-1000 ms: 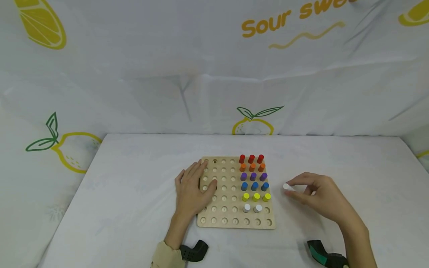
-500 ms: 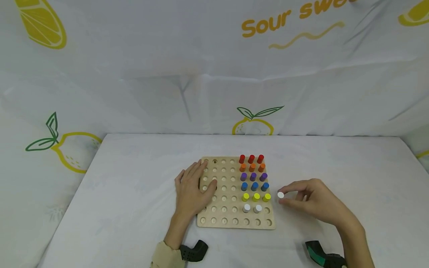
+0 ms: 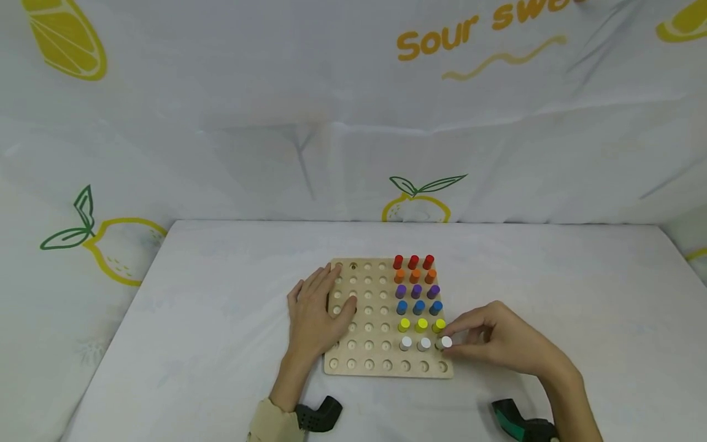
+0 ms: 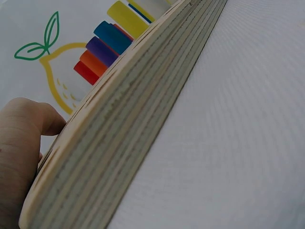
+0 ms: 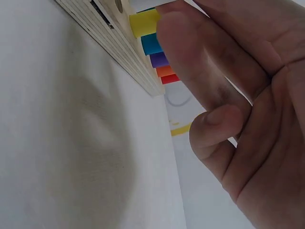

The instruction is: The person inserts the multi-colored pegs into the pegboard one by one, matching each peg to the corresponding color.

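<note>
A wooden pegboard (image 3: 369, 363) lies on the table, its right side holding rows of red, orange, purple, blue and yellow pegs. My left hand (image 3: 316, 313) rests along its left edge, thumb over the top face and fingers extended toward the far corner. Between thumb and fingertip, my right hand (image 3: 497, 337) pinches a white peg (image 3: 444, 342) at the right-hand hole of the white row. Two white pegs, the left one (image 3: 405, 344) among them, stand beside it. In the right wrist view, the fingers hide the white peg; a yellow peg (image 5: 144, 24) shows.
White cloth covers the table (image 3: 221, 294), and a lemon-print curtain (image 3: 248, 166) hangs behind. Bare holes fill the board's left columns and its nearest row. A black device (image 3: 320, 414) sits by the left wrist, a black and green one (image 3: 521, 422) by the right.
My right hand has moved left and nearer with the white peg, from beside the board to the right-hand hole of the white row. The left hand has stayed in place.
</note>
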Available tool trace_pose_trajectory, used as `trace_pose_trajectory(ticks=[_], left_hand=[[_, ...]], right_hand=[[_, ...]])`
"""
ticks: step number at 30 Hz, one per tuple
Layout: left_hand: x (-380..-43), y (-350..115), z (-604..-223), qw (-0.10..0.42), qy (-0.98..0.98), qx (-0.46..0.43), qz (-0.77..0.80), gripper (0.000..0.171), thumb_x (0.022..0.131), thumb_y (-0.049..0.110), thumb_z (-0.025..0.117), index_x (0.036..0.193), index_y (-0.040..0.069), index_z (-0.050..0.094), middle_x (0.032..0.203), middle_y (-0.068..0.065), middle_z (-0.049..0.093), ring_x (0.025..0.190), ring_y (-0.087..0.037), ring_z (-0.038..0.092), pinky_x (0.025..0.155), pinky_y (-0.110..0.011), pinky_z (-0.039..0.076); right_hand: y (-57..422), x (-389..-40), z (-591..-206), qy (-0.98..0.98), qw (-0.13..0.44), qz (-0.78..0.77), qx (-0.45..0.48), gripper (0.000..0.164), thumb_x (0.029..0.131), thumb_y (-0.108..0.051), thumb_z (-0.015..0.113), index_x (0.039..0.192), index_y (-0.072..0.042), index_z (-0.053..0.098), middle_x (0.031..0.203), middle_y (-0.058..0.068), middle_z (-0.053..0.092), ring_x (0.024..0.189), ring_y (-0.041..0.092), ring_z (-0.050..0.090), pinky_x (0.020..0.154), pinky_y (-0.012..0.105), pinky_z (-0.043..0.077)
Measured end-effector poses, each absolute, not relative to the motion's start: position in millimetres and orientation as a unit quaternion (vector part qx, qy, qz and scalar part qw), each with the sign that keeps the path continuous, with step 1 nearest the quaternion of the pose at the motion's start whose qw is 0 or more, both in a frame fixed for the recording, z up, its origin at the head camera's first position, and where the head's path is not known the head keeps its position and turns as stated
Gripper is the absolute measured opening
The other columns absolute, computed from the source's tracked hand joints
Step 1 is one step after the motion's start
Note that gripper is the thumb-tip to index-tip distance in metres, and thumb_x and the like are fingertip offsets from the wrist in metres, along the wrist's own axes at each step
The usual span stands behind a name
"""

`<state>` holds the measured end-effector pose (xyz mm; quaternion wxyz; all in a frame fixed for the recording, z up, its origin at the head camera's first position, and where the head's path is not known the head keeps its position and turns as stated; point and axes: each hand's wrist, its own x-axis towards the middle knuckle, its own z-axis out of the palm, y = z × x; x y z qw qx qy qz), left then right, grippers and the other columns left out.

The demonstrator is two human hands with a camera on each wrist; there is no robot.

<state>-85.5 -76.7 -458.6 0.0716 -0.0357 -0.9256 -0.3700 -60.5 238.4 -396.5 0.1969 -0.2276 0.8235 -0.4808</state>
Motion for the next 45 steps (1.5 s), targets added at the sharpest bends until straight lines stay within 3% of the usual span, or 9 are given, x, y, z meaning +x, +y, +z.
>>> trace_pose_trajectory(ticks=[17, 33, 37, 40, 43, 45], left_hand=[[-85, -77, -459, 0.072, -0.926, -0.034, -0.370, 0.066, 0.087, 0.041, 0.064, 0.147, 0.016, 0.056, 0.156, -0.007, 0.052, 0.148, -0.029, 0.044, 0.121, -0.058, 0.019], [-86, -79, -459, 0.059, -0.926, -0.053, -0.370, 0.053, 0.099, 0.035, 0.056, 0.149, 0.017, 0.054, 0.158, -0.010, 0.047, 0.150, -0.030, 0.041, 0.121, -0.058, 0.016], [-87, -79, -461, 0.065, -0.927, -0.060, -0.365, 0.053, 0.099, 0.035, 0.057, 0.149, 0.017, 0.054, 0.158, -0.011, 0.047, 0.150, -0.031, 0.041, 0.120, -0.059, 0.017], [-86, -78, -461, 0.074, -0.930, -0.062, -0.354, 0.057, 0.096, 0.036, 0.059, 0.149, 0.015, 0.054, 0.160, -0.013, 0.046, 0.150, -0.033, 0.040, 0.120, -0.062, 0.019], [-83, -75, -457, 0.084, -0.939, -0.060, -0.329, 0.062, 0.093, 0.040, 0.062, 0.149, 0.015, 0.054, 0.163, -0.015, 0.041, 0.152, -0.038, 0.035, 0.119, -0.066, 0.019], [-82, -73, -452, 0.091, -0.946, -0.063, -0.305, 0.066, 0.090, 0.044, 0.064, 0.149, 0.017, 0.054, 0.164, -0.017, 0.038, 0.153, -0.041, 0.032, 0.119, -0.070, 0.019]], right_hand=[[234, -62, -399, 0.825, 0.246, -0.466, -0.206, 0.019, 0.083, -0.025, 0.083, 0.100, -0.016, 0.083, 0.065, -0.005, 0.074, 0.052, -0.003, 0.054, 0.045, 0.022, 0.045], [231, -62, -394, 0.850, 0.238, -0.428, -0.194, 0.023, 0.082, -0.030, 0.085, 0.101, -0.017, 0.083, 0.069, -0.009, 0.075, 0.055, 0.000, 0.058, 0.048, 0.022, 0.046], [231, -58, -389, 0.875, 0.175, -0.401, -0.208, 0.017, 0.082, -0.036, 0.085, 0.095, -0.026, 0.082, 0.077, -0.016, 0.075, 0.059, -0.003, 0.058, 0.052, 0.021, 0.048], [227, -56, -387, 0.905, 0.075, -0.361, -0.214, 0.007, 0.083, -0.034, 0.084, 0.089, -0.032, 0.081, 0.079, -0.022, 0.074, 0.062, -0.004, 0.057, 0.052, 0.019, 0.046], [217, -55, -387, 0.935, -0.046, -0.295, -0.191, 0.013, 0.081, -0.033, 0.086, 0.092, -0.030, 0.082, 0.090, -0.015, 0.078, 0.077, 0.004, 0.068, 0.057, 0.024, 0.052], [210, -56, -388, 0.947, -0.101, -0.256, -0.168, 0.026, 0.079, -0.034, 0.086, 0.104, -0.026, 0.082, 0.105, -0.006, 0.079, 0.095, 0.014, 0.071, 0.067, 0.034, 0.059]])
